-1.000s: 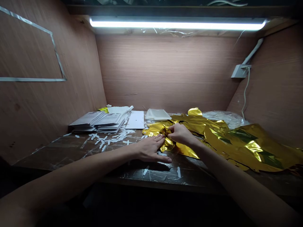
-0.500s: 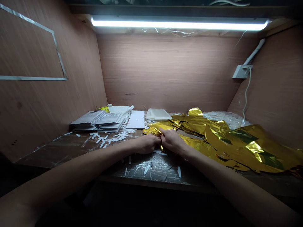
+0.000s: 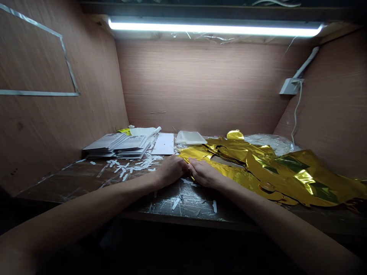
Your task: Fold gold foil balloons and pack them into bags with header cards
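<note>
My left hand (image 3: 172, 169) is closed, its fingers gripping the near left edge of a flat gold foil balloon (image 3: 197, 151). Right beside it, my right hand (image 3: 204, 172) pinches the same edge, thumb on top. The fingertips of both hands meet there, and what lies between them is partly hidden. More flat gold foil balloons (image 3: 292, 177) spread in a crinkled, overlapping pile to the right of my right hand. Small white strips (image 3: 187, 181) lie on the table just under my hands.
Stacks of printed white sheets (image 3: 130, 145) stand at the left, beside a white card (image 3: 163, 144). Translucent plastic sleeves (image 3: 190, 138) lie at the back. White strips (image 3: 123, 168) litter the table (image 3: 71, 183). Clear plastic wrap (image 3: 269, 142) sits behind the foil. A cable (image 3: 296, 114) hangs at right.
My left hand has turned and lifted slightly, knuckles now higher. My right hand has shifted a little left and down. The foil edge between them has moved along with them.
</note>
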{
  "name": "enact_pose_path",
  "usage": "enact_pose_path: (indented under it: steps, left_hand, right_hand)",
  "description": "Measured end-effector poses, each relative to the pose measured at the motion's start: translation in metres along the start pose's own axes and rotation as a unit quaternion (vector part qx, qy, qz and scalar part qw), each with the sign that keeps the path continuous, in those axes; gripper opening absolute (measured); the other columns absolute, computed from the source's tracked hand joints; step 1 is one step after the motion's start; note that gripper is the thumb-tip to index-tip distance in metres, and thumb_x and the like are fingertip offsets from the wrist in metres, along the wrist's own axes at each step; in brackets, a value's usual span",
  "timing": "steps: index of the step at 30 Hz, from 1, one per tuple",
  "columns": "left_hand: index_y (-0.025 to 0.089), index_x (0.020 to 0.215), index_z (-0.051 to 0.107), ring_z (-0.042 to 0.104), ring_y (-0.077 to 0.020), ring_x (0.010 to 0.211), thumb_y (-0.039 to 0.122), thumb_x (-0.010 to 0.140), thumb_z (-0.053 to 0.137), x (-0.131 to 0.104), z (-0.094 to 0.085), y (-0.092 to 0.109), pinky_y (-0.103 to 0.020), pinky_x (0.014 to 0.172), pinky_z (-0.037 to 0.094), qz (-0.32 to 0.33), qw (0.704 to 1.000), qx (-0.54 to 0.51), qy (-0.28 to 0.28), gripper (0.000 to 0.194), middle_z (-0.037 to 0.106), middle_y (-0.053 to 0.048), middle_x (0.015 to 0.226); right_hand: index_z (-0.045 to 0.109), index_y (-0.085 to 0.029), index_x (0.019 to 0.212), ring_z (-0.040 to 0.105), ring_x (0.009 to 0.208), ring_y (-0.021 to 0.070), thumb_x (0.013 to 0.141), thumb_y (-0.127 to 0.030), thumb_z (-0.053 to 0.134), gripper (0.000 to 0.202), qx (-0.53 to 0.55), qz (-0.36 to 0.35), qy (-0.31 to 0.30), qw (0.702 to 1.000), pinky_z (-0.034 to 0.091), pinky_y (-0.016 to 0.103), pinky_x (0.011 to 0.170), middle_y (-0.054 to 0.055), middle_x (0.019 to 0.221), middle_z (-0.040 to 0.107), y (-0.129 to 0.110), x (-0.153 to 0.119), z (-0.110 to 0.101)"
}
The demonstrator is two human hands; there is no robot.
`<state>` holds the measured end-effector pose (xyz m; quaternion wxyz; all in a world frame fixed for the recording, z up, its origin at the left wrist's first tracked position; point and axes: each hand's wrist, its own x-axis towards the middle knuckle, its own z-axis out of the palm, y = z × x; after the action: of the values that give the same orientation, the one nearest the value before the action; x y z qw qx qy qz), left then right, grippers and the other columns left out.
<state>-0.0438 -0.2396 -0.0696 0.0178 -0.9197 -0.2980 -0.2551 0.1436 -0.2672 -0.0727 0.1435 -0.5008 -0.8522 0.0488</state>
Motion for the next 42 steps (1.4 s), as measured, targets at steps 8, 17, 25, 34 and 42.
enact_pose_path:
  steps: [8, 17, 25, 34, 42]
  left_hand:
    - [0.017, 0.091, 0.079, 0.071, -0.0200, 0.088, 0.007, 0.079, 0.064, 0.002, -0.002, -0.004, -0.031, 0.088, 0.055, -0.012, 0.999, -0.037, 0.031, 0.022, 0.079, -0.007, 0.097]
    - [0.019, 0.079, 0.080, 0.068, -0.0197, 0.069, 0.011, 0.079, 0.056, 0.002, -0.011, 0.000, -0.030, 0.076, 0.053, -0.018, 0.997, 0.054, -0.058, 0.025, 0.078, -0.008, 0.077]
    - [0.017, 0.059, 0.071, 0.045, -0.0113, 0.048, 0.015, 0.076, 0.058, 0.005, -0.014, -0.004, -0.025, 0.056, 0.038, -0.044, 0.996, -0.010, -0.073, 0.022, 0.065, -0.002, 0.054]
    - [0.017, 0.051, 0.060, 0.032, -0.0094, 0.045, 0.036, 0.092, 0.056, 0.006, -0.018, -0.001, -0.027, 0.051, 0.027, -0.105, 0.989, -0.040, -0.097, 0.045, 0.038, 0.005, 0.043]
    - [0.014, 0.059, 0.072, 0.037, -0.0103, 0.046, 0.032, 0.095, 0.058, 0.010, -0.010, -0.004, -0.027, 0.054, 0.029, -0.111, 0.991, 0.005, -0.071, 0.042, 0.057, -0.001, 0.049]
  right_hand:
    - [0.029, 0.000, 0.160, 0.016, 0.157, 0.0332, 0.106, -0.053, 0.026, 0.076, -0.001, 0.019, -0.040, 0.999, 0.016, 0.048, 0.128, 0.023, 0.167, 0.023, -0.002, 0.000, 0.015]
    - [0.071, -0.024, 0.132, 0.057, 0.134, 0.0253, 0.087, -0.012, 0.051, 0.051, 0.075, -0.048, -0.058, 0.994, 0.041, 0.035, 0.115, 0.004, 0.150, 0.058, 0.023, -0.004, -0.037]
    - [0.072, -0.041, 0.127, 0.071, 0.115, 0.0229, 0.071, 0.008, 0.059, 0.075, 0.049, -0.168, -0.010, 0.984, 0.053, 0.032, 0.101, -0.003, 0.149, 0.056, 0.052, -0.008, -0.037]
    - [0.082, -0.033, 0.104, 0.077, 0.099, 0.0215, 0.074, 0.005, 0.063, 0.052, 0.088, -0.188, 0.127, 0.970, 0.061, 0.027, 0.084, -0.002, 0.114, 0.076, 0.045, 0.001, -0.014]
    - [0.080, -0.032, 0.109, 0.074, 0.086, 0.0136, 0.094, -0.012, 0.061, 0.032, -0.098, -0.305, 0.102, 0.942, 0.052, 0.022, 0.070, -0.002, 0.121, 0.076, 0.029, -0.011, -0.025]
